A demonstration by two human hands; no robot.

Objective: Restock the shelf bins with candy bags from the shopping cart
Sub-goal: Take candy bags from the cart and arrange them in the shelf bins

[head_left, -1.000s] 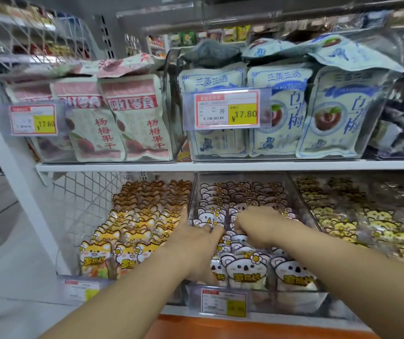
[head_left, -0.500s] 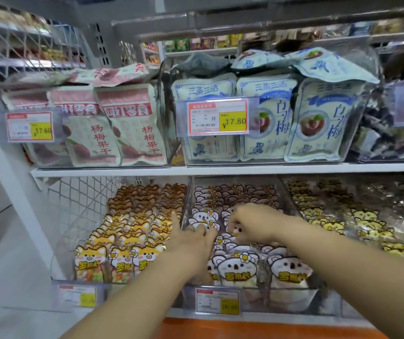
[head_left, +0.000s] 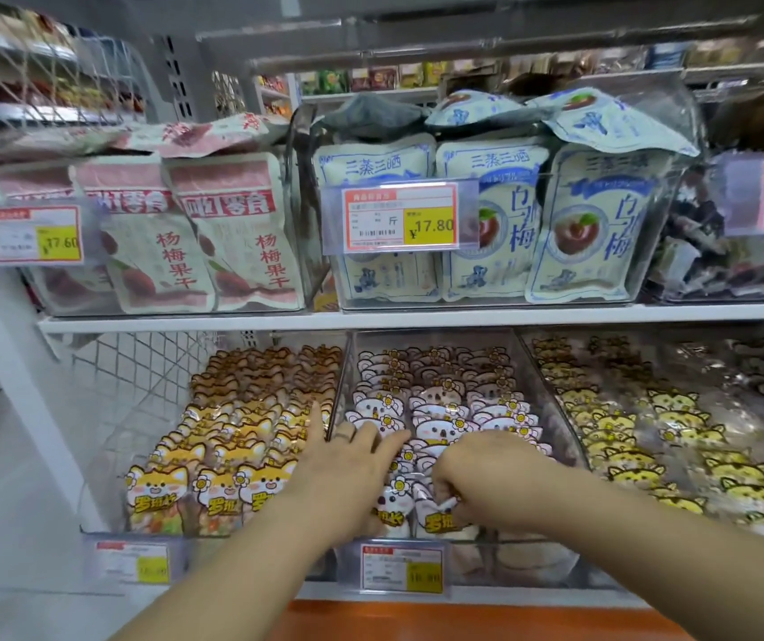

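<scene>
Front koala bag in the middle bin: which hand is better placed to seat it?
Likely the right hand: its fingers curl round the front koala bag. The left hand lies open on bags behind it.

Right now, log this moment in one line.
stage: both hands in middle bin | left hand: open on koala candy bags | right hand: gripping front koala bag | cart: not in view
</scene>
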